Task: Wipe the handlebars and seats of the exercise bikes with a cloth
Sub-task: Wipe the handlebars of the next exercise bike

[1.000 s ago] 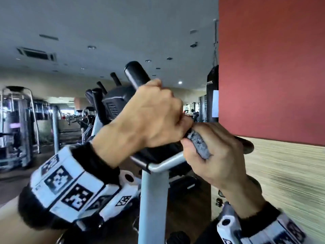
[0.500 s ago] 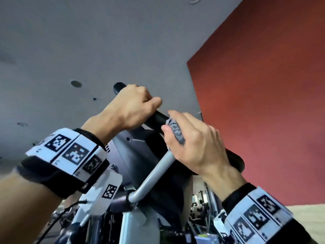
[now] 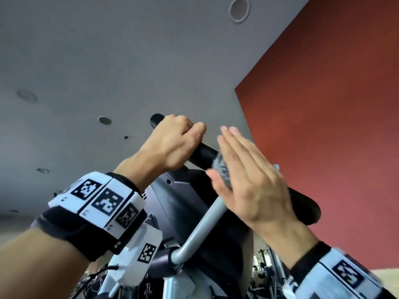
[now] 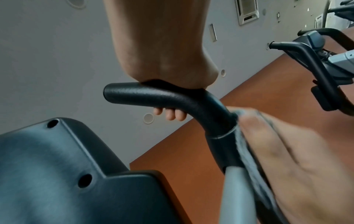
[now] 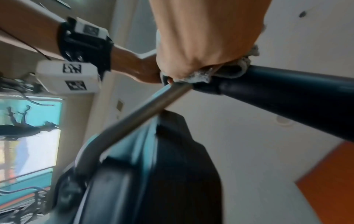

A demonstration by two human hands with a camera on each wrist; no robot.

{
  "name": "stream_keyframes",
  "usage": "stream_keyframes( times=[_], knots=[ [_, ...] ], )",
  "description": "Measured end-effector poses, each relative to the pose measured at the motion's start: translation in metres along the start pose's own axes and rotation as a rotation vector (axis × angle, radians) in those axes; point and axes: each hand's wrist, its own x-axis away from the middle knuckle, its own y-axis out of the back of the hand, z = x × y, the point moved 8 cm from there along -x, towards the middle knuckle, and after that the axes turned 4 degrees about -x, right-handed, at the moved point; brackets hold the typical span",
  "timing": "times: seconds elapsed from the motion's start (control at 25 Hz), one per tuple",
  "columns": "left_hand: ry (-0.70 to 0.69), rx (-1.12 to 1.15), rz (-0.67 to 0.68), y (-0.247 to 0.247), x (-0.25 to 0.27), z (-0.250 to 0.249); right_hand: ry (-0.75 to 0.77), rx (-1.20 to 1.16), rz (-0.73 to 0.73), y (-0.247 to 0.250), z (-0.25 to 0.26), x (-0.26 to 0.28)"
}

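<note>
Here the left hand (image 3: 172, 145) is wrapped tight around the upper end of the black handlebar (image 4: 145, 94); fingertips (image 4: 170, 114) show curled under the foam in the left wrist view. Likely purpose: steadying the bar while the other hand wipes.

The right hand (image 3: 250, 175) lies flat, fingers straight and together, palm pressing a grey cloth (image 3: 222, 171) against the bar just below the left hand, near where the black foam meets the silver stem (image 3: 200, 225). In this grip nothing is clenched; the cloth is held only by pressure between palm and bar. The flat palm probably spreads the cloth over more of the foam per stroke.

The console (image 4: 57, 166) sits just behind the stem, below the bar.

Not readable:
- The right hand is motion-blurred in the left wrist view, and the cloth shows there only as a grey streak.
- How much cloth lies under the palm is hidden; only bunched edges show in the right wrist view.
- No seat is visible in any view.
- A second bike's handlebars (image 4: 306, 50) appear at the upper right, cut by the frame edge; whether they have been wiped cannot be told.
</note>
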Motion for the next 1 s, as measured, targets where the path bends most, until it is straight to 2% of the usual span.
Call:
stream_keyframes(
  times=[0.12, 0.24, 0.36, 0.48, 0.6, 0.68, 0.8, 0.88, 1.0],
  knots=[
    [-0.001, -0.024, -0.039, -0.002, 0.002, -0.001, -0.052, 0.027, 0.011, 0.010, -0.017, 0.028],
    [-0.013, -0.084, -0.069, -0.004, 0.005, 0.001, -0.041, 0.080, -0.054, -0.003, 0.008, -0.005],
    [-0.074, -0.023, -0.121, 0.000, 0.007, 0.003, 0.006, 0.067, -0.092, -0.005, 0.021, -0.025],
    [-0.157, 0.020, -0.126, 0.000, 0.008, 0.003, -0.002, 0.006, -0.023, 0.005, -0.009, 0.012],
    [-0.191, -0.031, -0.105, -0.006, 0.008, 0.000, -0.105, 0.035, 0.006, 0.009, -0.025, 0.030],
    [-0.204, -0.044, -0.115, -0.007, 0.008, 0.002, -0.136, 0.046, -0.021, 0.002, -0.012, 0.009],
    [-0.205, 0.018, -0.146, -0.003, 0.012, 0.003, -0.051, 0.072, -0.053, -0.004, 0.012, -0.016],
    [-0.202, 0.038, -0.130, -0.004, 0.016, -0.002, -0.052, 0.052, -0.022, -0.002, 0.000, 0.002],
    [-0.204, -0.040, -0.064, -0.009, 0.023, -0.010, -0.178, 0.044, 0.002, 0.005, -0.019, 0.038]
  ],
)
